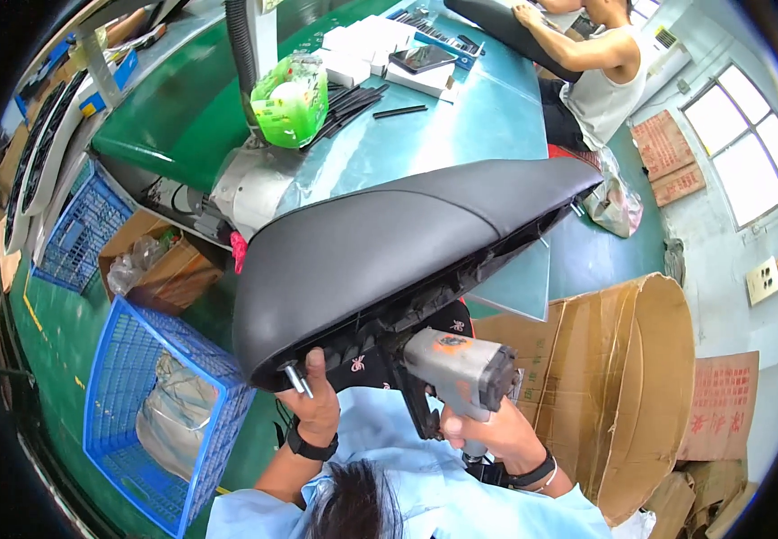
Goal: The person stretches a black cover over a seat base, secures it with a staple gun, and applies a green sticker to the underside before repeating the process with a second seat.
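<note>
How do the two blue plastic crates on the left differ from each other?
The near blue crate looks larger and holds a pale bag; the far blue crate looks smaller, and I cannot see what is inside it. The near blue crate stands beside the person's left hand, while the far blue crate sits behind a brown cardboard box. Both are blue, with lattice walls, on the green floor.

Bright daylight enters from the window (748, 148) at the upper right. Glare washes the worktable (461, 126) top and sheens the black seat (389, 242). Fisheye bending curves the edges; the corners are black. Focus is fairly sharp throughout.
</note>
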The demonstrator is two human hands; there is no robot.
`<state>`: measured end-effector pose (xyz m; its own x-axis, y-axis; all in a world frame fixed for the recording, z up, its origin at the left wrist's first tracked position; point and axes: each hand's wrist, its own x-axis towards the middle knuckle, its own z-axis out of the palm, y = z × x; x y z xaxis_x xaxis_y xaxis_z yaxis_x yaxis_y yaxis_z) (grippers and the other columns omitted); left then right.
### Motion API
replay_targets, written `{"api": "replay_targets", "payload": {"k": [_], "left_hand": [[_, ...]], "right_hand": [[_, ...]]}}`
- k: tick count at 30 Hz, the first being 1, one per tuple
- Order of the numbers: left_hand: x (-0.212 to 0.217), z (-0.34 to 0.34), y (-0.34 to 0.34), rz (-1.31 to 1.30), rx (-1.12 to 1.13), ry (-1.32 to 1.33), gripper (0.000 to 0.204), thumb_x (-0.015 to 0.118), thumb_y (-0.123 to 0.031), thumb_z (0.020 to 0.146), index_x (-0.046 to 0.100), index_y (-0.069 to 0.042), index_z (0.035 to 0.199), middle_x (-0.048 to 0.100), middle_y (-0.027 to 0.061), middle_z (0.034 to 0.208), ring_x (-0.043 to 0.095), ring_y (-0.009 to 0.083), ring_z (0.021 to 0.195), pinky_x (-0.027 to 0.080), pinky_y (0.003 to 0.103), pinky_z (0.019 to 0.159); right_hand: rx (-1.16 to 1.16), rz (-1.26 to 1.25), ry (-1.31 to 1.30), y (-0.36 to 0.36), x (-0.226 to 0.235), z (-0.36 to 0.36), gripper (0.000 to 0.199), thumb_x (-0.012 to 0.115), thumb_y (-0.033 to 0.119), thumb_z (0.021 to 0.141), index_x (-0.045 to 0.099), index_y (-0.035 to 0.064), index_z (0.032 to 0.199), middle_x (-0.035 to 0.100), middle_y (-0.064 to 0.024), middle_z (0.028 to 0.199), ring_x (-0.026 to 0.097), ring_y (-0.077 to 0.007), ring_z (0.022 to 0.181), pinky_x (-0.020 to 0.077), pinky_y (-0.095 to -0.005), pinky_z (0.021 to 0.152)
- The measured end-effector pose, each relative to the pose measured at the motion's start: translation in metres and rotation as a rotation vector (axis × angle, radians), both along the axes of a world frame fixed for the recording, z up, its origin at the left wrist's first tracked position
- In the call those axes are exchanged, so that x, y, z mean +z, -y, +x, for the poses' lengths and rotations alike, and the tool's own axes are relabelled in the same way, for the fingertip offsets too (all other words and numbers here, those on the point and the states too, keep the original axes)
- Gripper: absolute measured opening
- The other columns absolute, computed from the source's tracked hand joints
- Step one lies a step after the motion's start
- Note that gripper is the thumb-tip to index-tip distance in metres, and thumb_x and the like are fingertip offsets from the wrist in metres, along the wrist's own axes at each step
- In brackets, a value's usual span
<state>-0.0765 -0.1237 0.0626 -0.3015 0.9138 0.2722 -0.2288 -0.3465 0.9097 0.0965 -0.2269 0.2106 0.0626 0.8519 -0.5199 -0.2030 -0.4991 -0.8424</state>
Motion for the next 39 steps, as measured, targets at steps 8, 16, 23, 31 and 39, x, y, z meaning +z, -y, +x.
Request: {"api": "replay_targets", "payload": {"k": [8,16,23,31,39], "left_hand": [[-0.002,-0.004,0.007,0.047,-0.159,-0.011,0.069,0.071,-0.009,0.082,0.031,-0.005,0.138,0.044,0.0094,0.133,0.047,0.023,0.118,0.036,0.038,0.104],[-0.008,-0.002,0.003,0.246,-0.116,0.086,0.093,0.066,-0.058,0.078,0.025,-0.003,0.141,0.039,0.0149,0.137,0.042,0.0269,0.125,0.033,0.043,0.107],[0.102,-0.017,-0.041,0.204,-0.247,0.024,0.099,0.051,-0.073,0.078,0.019,-0.002,0.138,0.025,0.0242,0.147,0.034,0.0323,0.132,0.025,0.044,0.109],[0.191,-0.041,-0.111,0.063,-0.764,-0.689,0.086,0.073,-0.051,0.071,0.035,-0.002,0.13,0.045,0.0162,0.124,0.044,0.0267,0.119,0.033,0.037,0.102],[0.243,0.106,-0.157,0.231,-1.129,-1.571,0.095,0.067,-0.048,0.07,0.022,-0.004,0.142,0.055,0.0307,0.113,0.056,0.0403,0.106,0.043,0.04,0.091]], "right_hand": [[0.095,-0.032,-0.052,-0.002,-0.001,-0.012,0.039,0.074,0.028,0.078,0.057,0.0017,0.1,0.056,0.0002,0.074,0.051,-0.0071,0.06,0.0405,-0.0236,0.053],[0.245,-0.003,0.085,-0.012,-0.001,-0.027,0.049,0.074,0.039,0.077,0.056,0.0031,0.106,0.058,-0.0012,0.077,0.052,-0.0096,0.061,0.0426,-0.0259,0.056],[0.053,0.097,0.038,0.012,-0.01,0.013,0.058,0.076,0.025,0.073,0.051,-0.0003,0.118,0.058,-0.003,0.083,0.053,-0.0107,0.062,0.0465,-0.0278,0.059],[-0.174,0.121,0.03,0.006,-0.03,0.035,0.059,0.076,0.029,0.075,0.05,-0.0014,0.118,0.055,-0.0025,0.074,0.051,-0.0089,0.058,0.0427,-0.0242,0.053],[-0.209,0.14,0.018,-0.001,-0.033,0.042,0.061,0.078,0.028,0.074,0.05,-0.0025,0.118,0.056,-0.0029,0.078,0.051,-0.0087,0.059,0.0424,-0.0238,0.051]]}}
